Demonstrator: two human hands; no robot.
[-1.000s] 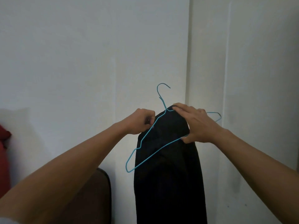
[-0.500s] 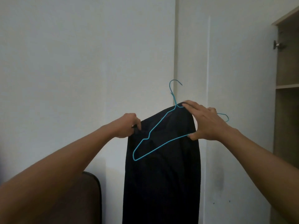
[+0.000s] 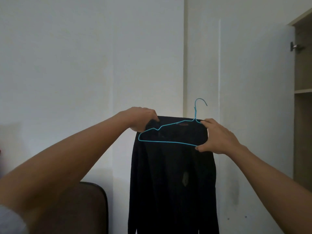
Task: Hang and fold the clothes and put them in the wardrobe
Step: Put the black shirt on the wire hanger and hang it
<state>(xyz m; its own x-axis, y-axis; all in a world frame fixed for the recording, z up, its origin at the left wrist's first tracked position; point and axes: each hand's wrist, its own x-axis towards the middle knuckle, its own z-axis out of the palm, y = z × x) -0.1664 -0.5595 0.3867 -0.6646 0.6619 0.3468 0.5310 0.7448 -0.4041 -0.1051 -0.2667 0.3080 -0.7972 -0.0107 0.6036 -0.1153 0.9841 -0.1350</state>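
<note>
A black garment (image 3: 172, 174) hangs in front of me, held up in the air against a white wall. A thin blue wire hanger (image 3: 168, 141) lies across its top, hook pointing up. My left hand (image 3: 142, 119) grips the garment's upper left corner. My right hand (image 3: 217, 136) pinches the hanger's right end together with the cloth there. The wooden wardrobe (image 3: 303, 102) stands open at the right edge of the head view, with a shelf inside.
A dark brown chair back (image 3: 91, 210) rises at the lower left, below my left arm. A white wall corner (image 3: 185, 56) runs vertically behind the garment. The open white wardrobe door carries a metal hinge (image 3: 294, 46) near its edge.
My hands have moved apart, spreading the garment's top wider. The hanger has swung from a steep tilt to nearly level. The view has shifted, showing more of the wardrobe.
</note>
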